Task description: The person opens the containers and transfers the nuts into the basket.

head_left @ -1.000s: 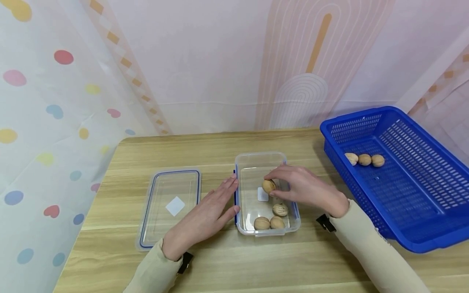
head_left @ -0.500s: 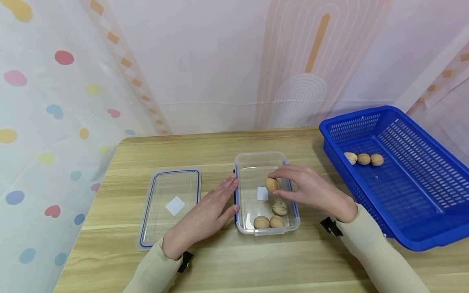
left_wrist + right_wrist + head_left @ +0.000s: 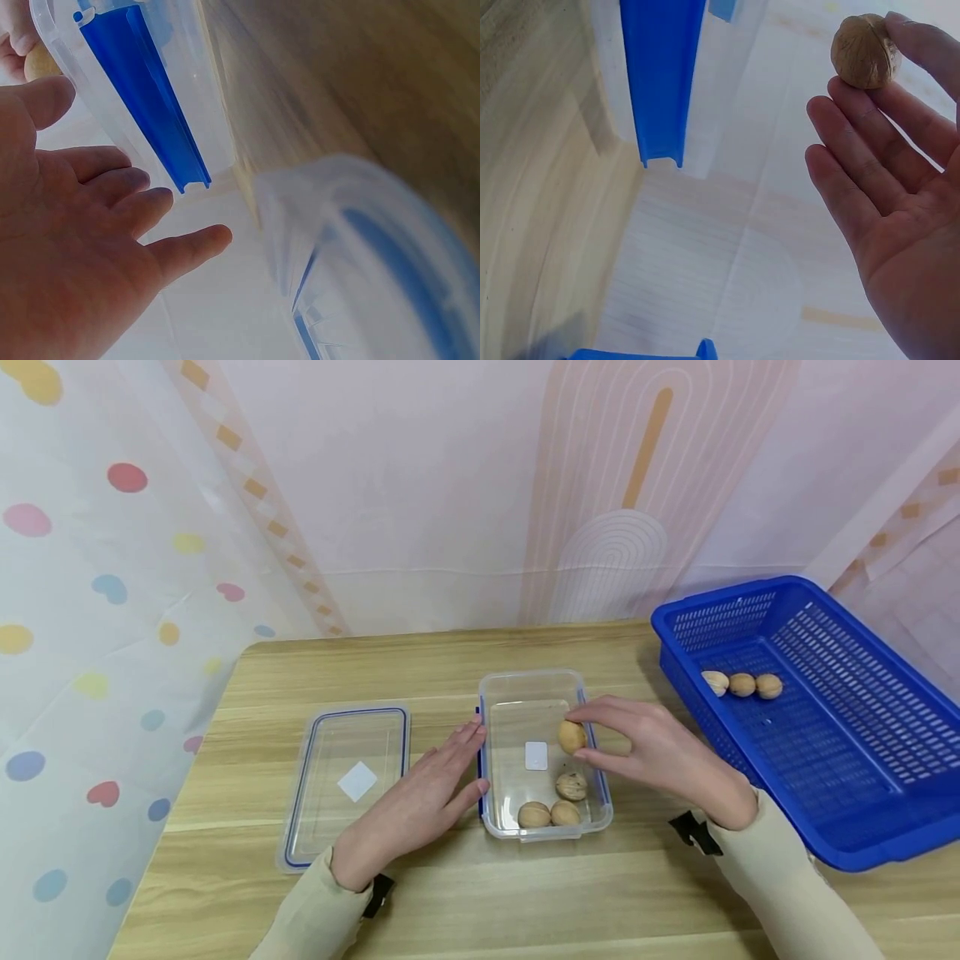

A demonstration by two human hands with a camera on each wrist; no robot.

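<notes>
My right hand (image 3: 648,745) pinches a walnut (image 3: 572,737) between thumb and fingers, over the right side of a clear plastic box (image 3: 510,718). The right wrist view shows that walnut (image 3: 865,51) at the tips of thumb and index finger, the other fingers extended. Three more walnuts (image 3: 535,815) lie in the near part of the box, one set a little behind the other two. With fingers straight, my left hand (image 3: 420,797) rests against the box's left side, by its blue latch (image 3: 142,94).
A clear lid (image 3: 318,802) with a blue seal lies left of the box, partly behind my left forearm. On the right stands a blue basket (image 3: 847,735), with three walnuts (image 3: 742,685) in its far left part. A patterned curtain (image 3: 420,510) hangs behind the table.
My right hand has shifted to the right with the pinched walnut, from the middle of the box toward its right wall. My left hand stays in place.
</notes>
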